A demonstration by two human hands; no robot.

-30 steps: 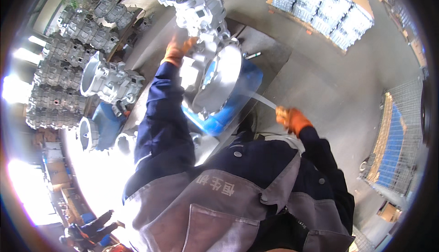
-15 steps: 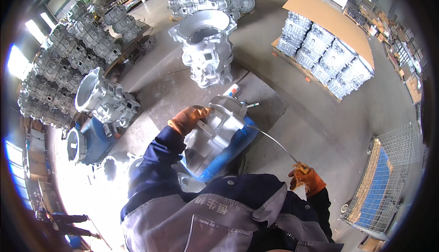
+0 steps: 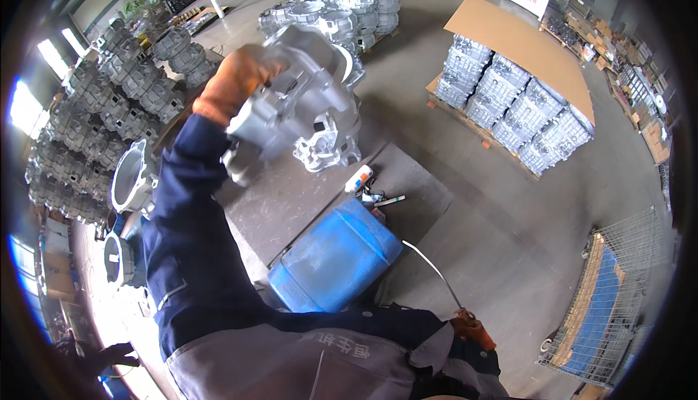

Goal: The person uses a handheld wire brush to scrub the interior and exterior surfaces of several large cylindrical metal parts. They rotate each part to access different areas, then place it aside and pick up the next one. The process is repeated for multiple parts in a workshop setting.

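Observation:
In its orange glove, my left hand grips a grey cast-metal housing, raised at arm's length and blurred by motion. Directly behind it stands a stack of similar silver housings, partly covered by the held one. A blue plastic jerrycan lies on its side in front of my body, its upper face bare. Low on the right, my right hand, also gloved, is closed round a thin curved metal rod. The rod points up toward the jerrycan's right end.
A white tube and small tools lie beyond the jerrycan. Stacked housings fill the left, with more at the back. Right stand a cardboard-topped pallet of castings and a wire cage. Another person's arm shows lower left.
My left hand has lifted the housing off the jerrycan and carried it forward and left to the standing stack. My right hand has drawn slightly down and back, still holding the rod.

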